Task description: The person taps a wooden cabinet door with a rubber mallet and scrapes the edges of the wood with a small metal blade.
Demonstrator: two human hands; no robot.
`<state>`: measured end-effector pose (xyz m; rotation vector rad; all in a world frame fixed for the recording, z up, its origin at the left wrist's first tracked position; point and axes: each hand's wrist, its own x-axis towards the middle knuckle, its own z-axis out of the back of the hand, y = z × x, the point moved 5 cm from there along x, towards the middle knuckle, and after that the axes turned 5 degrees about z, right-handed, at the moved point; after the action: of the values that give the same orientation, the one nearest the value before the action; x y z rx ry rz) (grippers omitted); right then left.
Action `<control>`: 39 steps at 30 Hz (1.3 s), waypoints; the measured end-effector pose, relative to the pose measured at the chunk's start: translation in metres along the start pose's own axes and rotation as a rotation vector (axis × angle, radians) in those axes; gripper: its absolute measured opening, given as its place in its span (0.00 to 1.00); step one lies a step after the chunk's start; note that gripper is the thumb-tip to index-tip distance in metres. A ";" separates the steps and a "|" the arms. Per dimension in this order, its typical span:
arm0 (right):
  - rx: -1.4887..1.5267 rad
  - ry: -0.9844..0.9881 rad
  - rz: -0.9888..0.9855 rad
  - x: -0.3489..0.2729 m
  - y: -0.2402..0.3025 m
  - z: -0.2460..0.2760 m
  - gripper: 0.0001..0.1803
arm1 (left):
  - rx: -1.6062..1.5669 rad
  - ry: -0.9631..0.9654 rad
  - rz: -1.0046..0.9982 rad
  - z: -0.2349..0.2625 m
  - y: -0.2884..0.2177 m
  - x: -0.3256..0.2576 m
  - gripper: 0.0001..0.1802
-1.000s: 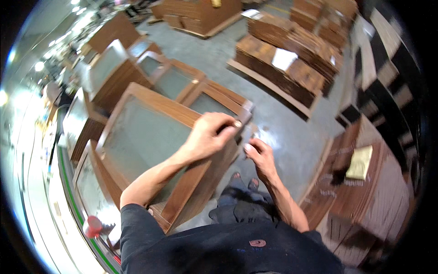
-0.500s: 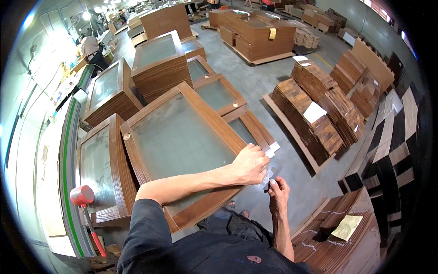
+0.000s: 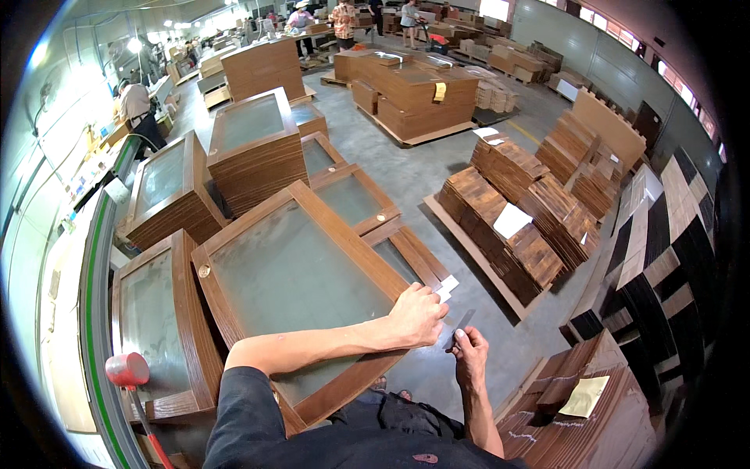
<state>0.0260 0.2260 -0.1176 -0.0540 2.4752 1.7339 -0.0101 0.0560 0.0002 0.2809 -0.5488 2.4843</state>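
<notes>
A brown wood-framed glass door (image 3: 305, 258) lies tilted in front of me, its frosted panel facing up. My left forearm crosses that panel, and my left hand (image 3: 419, 315) is closed at the right-hand corner of the frame, fingers curled over the edge. Just right of that corner, my right hand (image 3: 471, 352) pinches a thin, flat grey metal blade (image 3: 462, 322) between thumb and fingers. The blade points up and away, close to the left hand but apart from it. White paper tags (image 3: 447, 288) show beyond the left knuckles, at the end of another door.
A red-headed mallet (image 3: 127, 370) stands at left beside a green-striped rail (image 3: 92, 273). Stacked glass doors (image 3: 254, 129) fill the left. Brown panels lie on a pallet (image 3: 476, 262) at right, with more stacked panels (image 3: 574, 391) near my right arm. Several people are farther back.
The view has tilted up, showing more of the far hall and people. Both hands keep their places by the frame corner; the blade now stands more upright and clearer of the left hand.
</notes>
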 end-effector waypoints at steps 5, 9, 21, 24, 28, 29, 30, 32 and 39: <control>-0.015 -0.028 0.014 -0.008 0.001 0.002 0.10 | 0.046 0.031 -0.012 0.000 -0.002 0.000 0.09; -0.002 -0.028 -0.032 -0.006 -0.017 0.014 0.11 | 0.130 0.069 -0.022 0.003 -0.009 0.004 0.08; -0.034 0.095 -0.044 0.024 0.000 0.049 0.10 | 0.181 0.079 0.024 0.011 -0.020 0.005 0.06; -0.058 0.114 -0.042 0.029 0.014 0.056 0.11 | 0.118 0.076 0.036 0.013 -0.018 0.002 0.06; -0.102 0.160 -0.025 0.039 0.030 0.069 0.11 | 0.025 0.076 0.053 0.017 -0.019 0.003 0.06; -0.116 0.164 -0.024 0.042 0.035 0.071 0.11 | 0.004 0.078 0.053 0.019 -0.020 0.004 0.06; -0.121 0.185 -0.007 0.045 0.040 0.070 0.12 | 0.018 0.062 0.047 0.021 -0.021 0.005 0.06; -0.105 0.205 -0.015 0.052 0.034 0.072 0.13 | 0.000 0.040 0.071 0.021 -0.024 0.006 0.05; -0.068 0.263 -0.004 0.063 0.044 0.063 0.11 | -0.094 -0.069 0.151 0.039 -0.029 0.009 0.10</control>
<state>-0.0360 0.3025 -0.1053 -0.3129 2.5871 1.9198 0.0022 0.0649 0.0467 0.2987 -0.7383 2.5920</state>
